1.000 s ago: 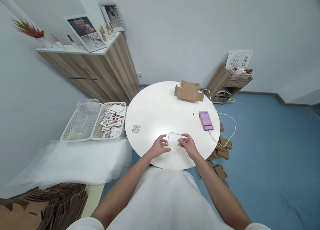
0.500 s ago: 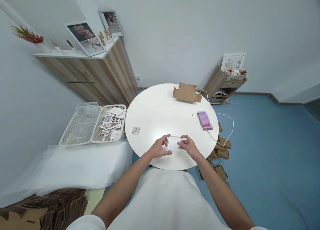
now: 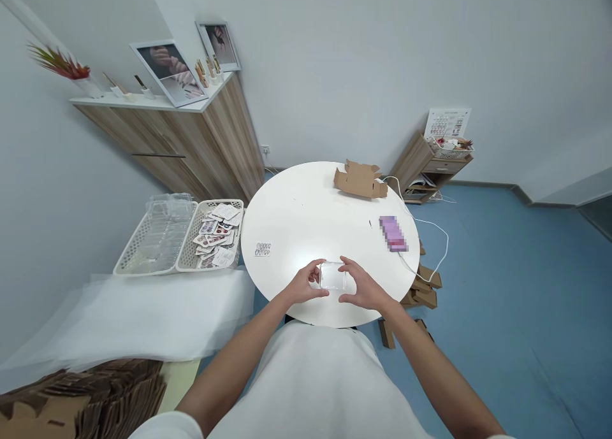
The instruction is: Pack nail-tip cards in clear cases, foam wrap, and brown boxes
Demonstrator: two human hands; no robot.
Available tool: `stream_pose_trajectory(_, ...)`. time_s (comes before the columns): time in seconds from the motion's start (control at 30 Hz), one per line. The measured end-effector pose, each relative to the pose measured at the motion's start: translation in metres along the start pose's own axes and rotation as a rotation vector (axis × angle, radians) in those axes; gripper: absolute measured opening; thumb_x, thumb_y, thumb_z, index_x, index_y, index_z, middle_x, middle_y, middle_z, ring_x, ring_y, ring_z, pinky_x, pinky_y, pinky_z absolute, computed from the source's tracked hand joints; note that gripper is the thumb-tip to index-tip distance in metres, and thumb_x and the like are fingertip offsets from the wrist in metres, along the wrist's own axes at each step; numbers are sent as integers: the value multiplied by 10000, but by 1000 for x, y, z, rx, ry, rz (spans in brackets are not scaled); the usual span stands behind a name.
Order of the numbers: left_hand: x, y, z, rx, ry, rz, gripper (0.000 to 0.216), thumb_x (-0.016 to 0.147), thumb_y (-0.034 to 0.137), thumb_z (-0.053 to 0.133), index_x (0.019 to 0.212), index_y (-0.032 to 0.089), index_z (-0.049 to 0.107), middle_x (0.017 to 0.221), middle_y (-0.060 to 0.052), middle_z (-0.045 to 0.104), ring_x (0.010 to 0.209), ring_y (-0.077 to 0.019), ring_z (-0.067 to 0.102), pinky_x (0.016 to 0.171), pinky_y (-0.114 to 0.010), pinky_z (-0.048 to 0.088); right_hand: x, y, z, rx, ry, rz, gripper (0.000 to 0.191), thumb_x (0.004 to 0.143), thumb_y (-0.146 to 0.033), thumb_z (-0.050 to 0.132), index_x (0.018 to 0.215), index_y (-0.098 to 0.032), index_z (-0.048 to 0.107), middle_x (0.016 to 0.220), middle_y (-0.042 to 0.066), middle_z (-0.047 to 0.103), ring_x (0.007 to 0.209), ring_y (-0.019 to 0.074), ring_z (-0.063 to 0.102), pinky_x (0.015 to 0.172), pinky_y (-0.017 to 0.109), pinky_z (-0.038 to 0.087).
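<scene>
A small clear plastic box (image 3: 332, 277) is held over the near part of the round white table. My left hand (image 3: 306, 282) grips its left end, with the thumb along the near edge and the fingers at the far edge. Around the right end is my right hand (image 3: 362, 287), its thumb and fingers spread apart. The fingertips lie close to the box's far right corner; whether they touch it I cannot tell. The thumb sits a little off the near edge. A small card of patterned ovals (image 3: 262, 249) lies on the table to the left.
On the table (image 3: 296, 216) are an unfolded cardboard box (image 3: 361, 179) and a pixelated purple item (image 3: 393, 234) with a white cable. Left stand a basket of clear cases (image 3: 138, 248) and a basket of printed cards (image 3: 238, 248). Cardboard boxes (image 3: 423, 289) lie on the floor at right.
My right hand has opened, its thumb moving away from the fingers and toward me. The left hand still holds the clear box. The view has shifted slightly.
</scene>
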State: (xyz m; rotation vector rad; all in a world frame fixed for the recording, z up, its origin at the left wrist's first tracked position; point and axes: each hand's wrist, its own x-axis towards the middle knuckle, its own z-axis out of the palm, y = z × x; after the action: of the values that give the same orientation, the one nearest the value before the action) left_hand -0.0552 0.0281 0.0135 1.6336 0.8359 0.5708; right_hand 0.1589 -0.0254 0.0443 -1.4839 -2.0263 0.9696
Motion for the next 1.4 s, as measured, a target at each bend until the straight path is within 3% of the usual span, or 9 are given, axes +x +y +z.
stream_pose_trajectory(0.17, 2, 2, 0, -32, -11, -4, 748, 562, 249, 716, 1227, 267, 377, 815, 10, 476, 738, -113, 476, 732, -289, 413, 4, 2, 4, -33, 40, -48, 478, 647, -289, 632, 1080, -243, 434, 1319, 97, 353, 1204, 245, 353, 925, 419, 361)
stream_pose_trajectory(0.5, 2, -1, 3, -86, -1, -19, 764, 564, 296, 721, 1239, 264, 364, 851, 3, 479, 736, -106, 480, 725, -289, 410, 8, 7, 8, -28, 80, -73, 443, 644, -305, 626, 1051, -227, 466, 1303, 111, 389, 1190, 259, 376, 921, 439, 361)
stream_pose_trajectory(0.63, 4, -2, 7, -82, 30, -33, 832, 516, 308, 751, 1247, 266, 356, 917, -15, 483, 741, -105, 478, 732, -297, 413, 8, 9, 8, 13, 118, -79, 420, 633, -315, 632, 1016, -228, 483, 1282, 102, 419, 1173, 249, 396, 917, 427, 368)
stream_pose_trajectory(0.93, 5, 9, 10, -102, 21, -5, 749, 576, 293, 720, 1232, 248, 362, 862, -8, 480, 748, -112, 481, 711, -284, 428, 9, 12, 6, 82, 150, -65, 428, 577, -346, 681, 958, -234, 523, 1242, 104, 464, 1145, 267, 429, 884, 435, 389)
stream_pose_trajectory(1.4, 7, 6, 19, -318, 3, -64, 790, 556, 280, 740, 1238, 251, 342, 879, -23, 501, 824, -142, 512, 651, -263, 459, 9, 15, 3, 192, 192, -63, 401, 529, -355, 715, 881, -234, 565, 1185, 100, 519, 1115, 277, 460, 880, 429, 393)
